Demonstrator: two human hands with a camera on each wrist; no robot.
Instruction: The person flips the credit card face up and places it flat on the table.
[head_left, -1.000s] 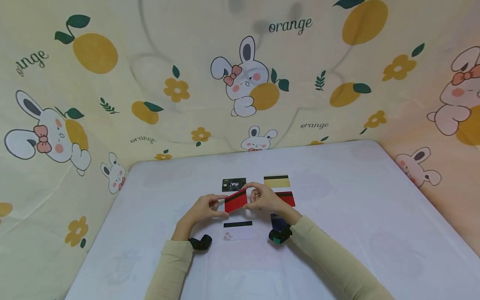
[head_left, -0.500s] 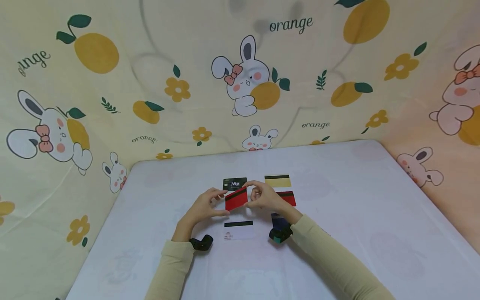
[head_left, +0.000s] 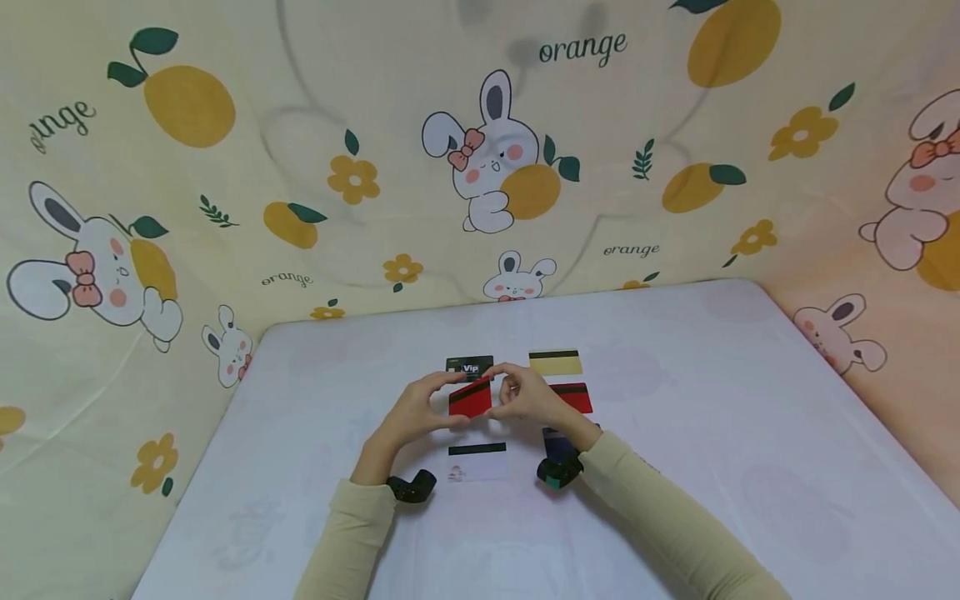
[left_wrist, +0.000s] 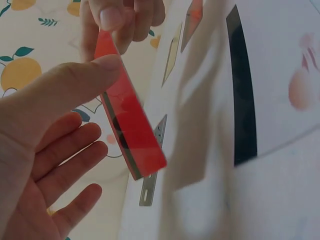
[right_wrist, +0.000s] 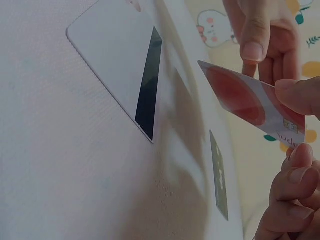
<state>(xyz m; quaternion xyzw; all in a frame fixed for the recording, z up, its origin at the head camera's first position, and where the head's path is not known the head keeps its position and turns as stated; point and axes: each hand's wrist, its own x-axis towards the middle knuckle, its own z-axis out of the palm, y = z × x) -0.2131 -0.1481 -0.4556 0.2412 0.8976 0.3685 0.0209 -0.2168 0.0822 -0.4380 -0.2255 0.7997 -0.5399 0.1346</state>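
A bank card (head_left: 470,400), red with a dark magnetic stripe on one side, is held tilted above the table. My right hand (head_left: 531,395) pinches its right end between thumb and fingers. In the right wrist view the other side of the card (right_wrist: 250,97) shows red circles and a gold chip. My left hand (head_left: 417,408) stands around the card's left part, thumb low and index finger high. Its thumb (left_wrist: 90,77) overlaps the card in the left wrist view, while its other fingers (left_wrist: 75,160) are spread and relaxed.
On the white table (head_left: 315,500) lie a black Vip card (head_left: 469,367), a gold card (head_left: 555,362), a second red card (head_left: 576,397), a white card (head_left: 477,463) and a dark blue card (head_left: 557,443), partly hidden by the right wrist camera (head_left: 558,472).
My left fingers first loosened from the card's left end, then the left hand moved right along its edges. The right hand keeps its pinch, and the card has barely shifted.
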